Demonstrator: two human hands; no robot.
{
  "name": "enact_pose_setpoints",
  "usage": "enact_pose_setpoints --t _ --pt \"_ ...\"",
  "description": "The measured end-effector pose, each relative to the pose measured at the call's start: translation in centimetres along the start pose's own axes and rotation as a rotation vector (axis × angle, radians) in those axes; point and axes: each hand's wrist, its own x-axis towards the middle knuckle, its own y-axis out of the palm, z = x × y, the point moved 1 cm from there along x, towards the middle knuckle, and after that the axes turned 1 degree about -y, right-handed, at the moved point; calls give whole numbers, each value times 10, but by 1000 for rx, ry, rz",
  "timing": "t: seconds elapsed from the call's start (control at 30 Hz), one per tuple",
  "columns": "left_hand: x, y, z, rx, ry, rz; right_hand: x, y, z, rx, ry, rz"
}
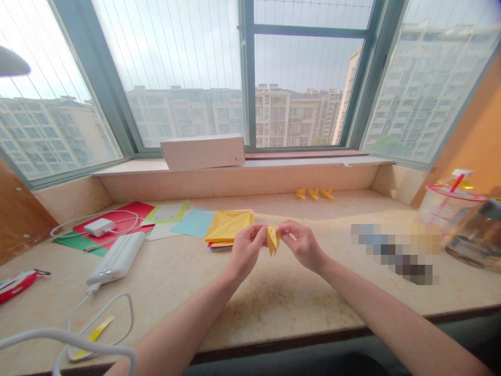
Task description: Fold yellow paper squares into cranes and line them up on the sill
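1. Centrally, in the head view, a folded yellow paper [273, 242] hangs point-down above the counter [270, 318].
2. Left hand [247, 248]: thumb and fingers pinch its left edge.
3. Right hand [303, 244]: fingertips pinch its upper right edge.
4. Beyond, a paper stack [228, 225] lies near the left hand; three paper birds [313, 194] line the back.

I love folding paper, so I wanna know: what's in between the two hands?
A piece of folded yellow paper, its pointed ends hanging down, is between the left hand and the right hand in the head view.
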Motion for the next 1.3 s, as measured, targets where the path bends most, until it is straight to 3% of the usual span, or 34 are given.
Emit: enact_pose_setpoints --t 0.23,0.43,0.6,0.8,1.17,1.3 --pt "-3 -1 -2 113 7 47 -2 -1 8 -7 -71 99" --pt "0 -2 5 27 20 6 -1 2 -7 107 67 -70" --pt "2 -4 7 34 72 -4 0 2 -4 209 132 -7" --pt "2 -4 9 94 101 1 1 0 -5 116 208 36" --pt "0 1 -3 3 -4 22 2 -1 2 -3 193 -48" --pt "0 0 -3 -63 -20 0 2 1 -2 98 180 16"
